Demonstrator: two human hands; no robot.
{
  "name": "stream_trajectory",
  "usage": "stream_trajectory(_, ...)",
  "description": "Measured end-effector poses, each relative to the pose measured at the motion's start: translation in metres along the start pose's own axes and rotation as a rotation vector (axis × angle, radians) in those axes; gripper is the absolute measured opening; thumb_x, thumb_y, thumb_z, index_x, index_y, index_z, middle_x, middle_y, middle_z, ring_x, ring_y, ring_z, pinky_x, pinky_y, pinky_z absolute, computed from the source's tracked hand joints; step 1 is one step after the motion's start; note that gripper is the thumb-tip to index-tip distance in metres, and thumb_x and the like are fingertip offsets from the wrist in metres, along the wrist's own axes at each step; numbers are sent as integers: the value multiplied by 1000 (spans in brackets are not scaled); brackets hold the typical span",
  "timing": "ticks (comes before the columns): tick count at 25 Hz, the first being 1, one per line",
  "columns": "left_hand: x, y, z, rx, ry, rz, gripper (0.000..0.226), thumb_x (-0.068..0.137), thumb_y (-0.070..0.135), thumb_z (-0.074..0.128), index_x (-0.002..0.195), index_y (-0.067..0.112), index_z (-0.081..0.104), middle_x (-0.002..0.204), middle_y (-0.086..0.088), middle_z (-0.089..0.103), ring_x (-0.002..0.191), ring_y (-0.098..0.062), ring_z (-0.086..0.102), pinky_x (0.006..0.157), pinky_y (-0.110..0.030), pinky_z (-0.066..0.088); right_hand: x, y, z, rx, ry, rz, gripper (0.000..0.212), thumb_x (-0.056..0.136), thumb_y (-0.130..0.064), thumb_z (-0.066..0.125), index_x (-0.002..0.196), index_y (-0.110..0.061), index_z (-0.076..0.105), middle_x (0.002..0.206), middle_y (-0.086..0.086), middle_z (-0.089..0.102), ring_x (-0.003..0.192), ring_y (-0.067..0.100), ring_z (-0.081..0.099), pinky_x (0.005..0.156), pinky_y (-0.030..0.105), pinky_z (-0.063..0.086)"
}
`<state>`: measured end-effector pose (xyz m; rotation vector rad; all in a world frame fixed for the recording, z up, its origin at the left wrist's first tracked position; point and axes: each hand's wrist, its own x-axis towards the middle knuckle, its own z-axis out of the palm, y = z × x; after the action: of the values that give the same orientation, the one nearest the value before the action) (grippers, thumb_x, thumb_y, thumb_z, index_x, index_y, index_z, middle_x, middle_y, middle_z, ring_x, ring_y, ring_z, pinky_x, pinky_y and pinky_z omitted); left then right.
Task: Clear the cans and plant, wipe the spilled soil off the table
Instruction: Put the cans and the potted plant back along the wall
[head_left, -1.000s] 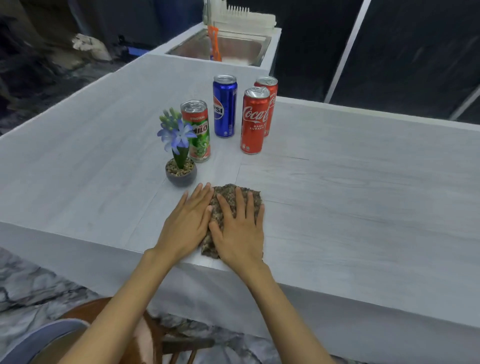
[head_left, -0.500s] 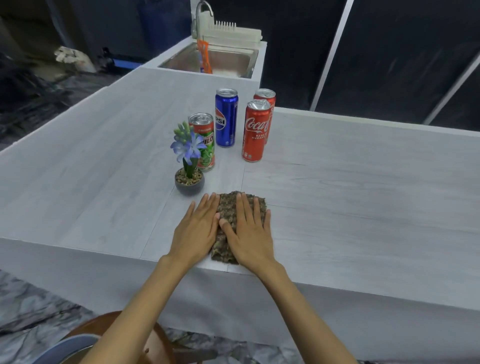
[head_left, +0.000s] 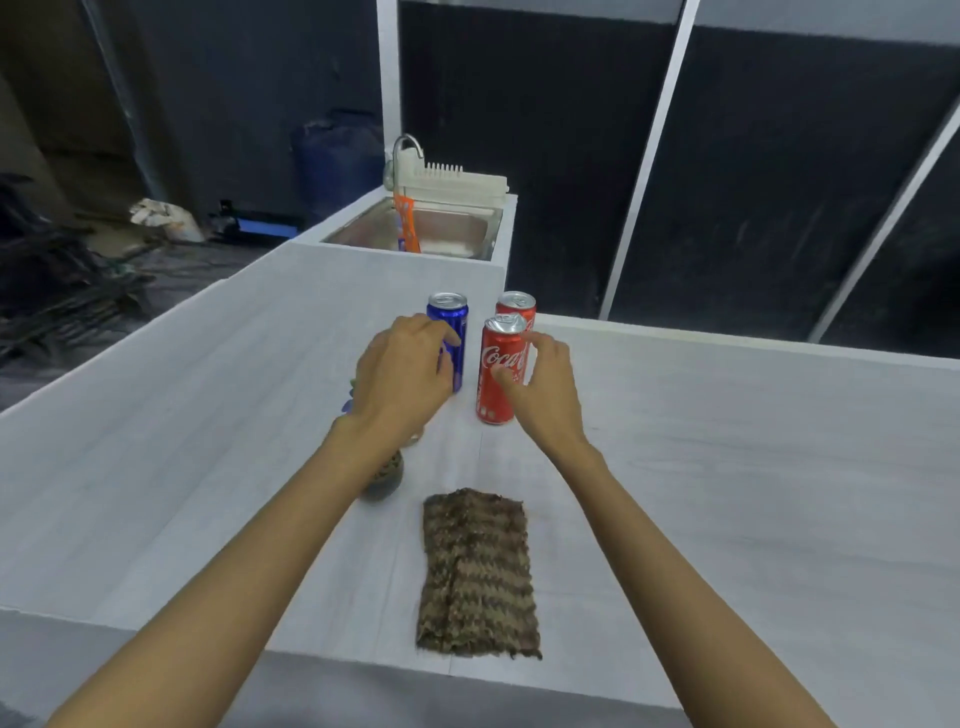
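Note:
A blue Pepsi can (head_left: 453, 318) and two red Coca-Cola cans, one in front (head_left: 500, 382) and one behind (head_left: 517, 304), stand in the middle of the white table (head_left: 727, 467). My left hand (head_left: 402, 376) hovers with curled, spread fingers against the left side of the Pepsi can and hides the green Milo can. My right hand (head_left: 543, 387) is at the front Coca-Cola can, thumb and forefinger apart on either side of it. Only part of the plant's dark pot (head_left: 387, 477) shows under my left forearm. A brown knitted cloth (head_left: 478, 571) lies flat near the front edge.
A steel sink (head_left: 447, 231) with a white dish rack (head_left: 457, 182) and an orange item stands at the far end of the counter. Dark panels with white frames rise behind the table. The floor to the left holds clutter.
Both hands left the cloth and moved forward to the cans. The camera tilted up, so the cloth now lies uncovered near the front edge.

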<state>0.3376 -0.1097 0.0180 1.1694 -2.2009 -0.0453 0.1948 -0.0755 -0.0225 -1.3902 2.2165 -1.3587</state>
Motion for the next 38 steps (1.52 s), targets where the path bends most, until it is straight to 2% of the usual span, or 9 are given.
stream_trajectory(2,33,-8,0,182,-123,-72,34,87,22,53,120,14,57,124,-11,56,111,-28,53,84,-35,44,29,-5,7,-29,-3,31,75,79,-36,69,139,-18,28,140,6,38,127,25,44,100,41,42)
stream_trajectory(4,52,-16,3,249,-340,-203,44,86,29,55,127,14,49,129,-13,48,116,-31,48,85,-36,43,48,-1,18,-50,-50,100,87,74,-39,73,141,-19,22,142,7,36,128,27,43,101,45,43)
stream_trajectory(7,62,-23,12,279,-627,-265,63,77,37,68,131,17,42,129,-11,45,115,-30,51,79,-32,43,60,13,37,-31,-47,173,89,73,-37,75,141,-19,21,143,6,36,128,29,44,99,47,43)
stream_trajectory(9,65,-24,16,287,-699,-254,64,74,29,73,129,16,43,126,-12,48,111,-28,54,77,-31,44,61,20,46,39,-17,195,91,73,-33,75,143,-21,17,144,6,37,129,29,45,100,47,42)
stream_trajectory(15,72,-21,23,316,-699,-259,44,78,7,63,120,11,50,118,-12,54,102,-27,57,70,-28,44,63,31,58,137,-11,254,82,77,-31,72,141,-17,23,143,7,43,128,28,47,103,46,40)
stream_trajectory(20,81,1,16,341,-676,-201,42,81,10,61,121,11,47,122,-12,47,108,-31,54,83,-36,48,62,41,29,192,5,215,72,76,-30,73,132,-14,32,137,9,48,123,28,52,101,44,43)
stream_trajectory(25,101,74,20,227,-584,-18,42,80,13,65,118,18,47,117,-10,47,105,-30,53,76,-37,49,71,68,-50,141,99,162,72,72,-33,76,128,-15,35,131,9,54,115,27,57,96,42,47)
stream_trajectory(30,116,178,77,138,-595,125,36,83,14,63,115,16,47,118,-11,44,99,-28,50,73,-34,43,94,136,-150,68,192,205,70,73,-33,76,127,-15,36,131,9,54,115,28,56,96,43,46)
stream_trajectory(38,178,289,185,133,-674,127,35,83,11,62,115,15,48,117,-11,46,89,-24,50,72,-33,48,173,247,-246,-4,199,276,68,75,-31,74,129,-14,35,134,8,51,118,29,54,99,44,44)
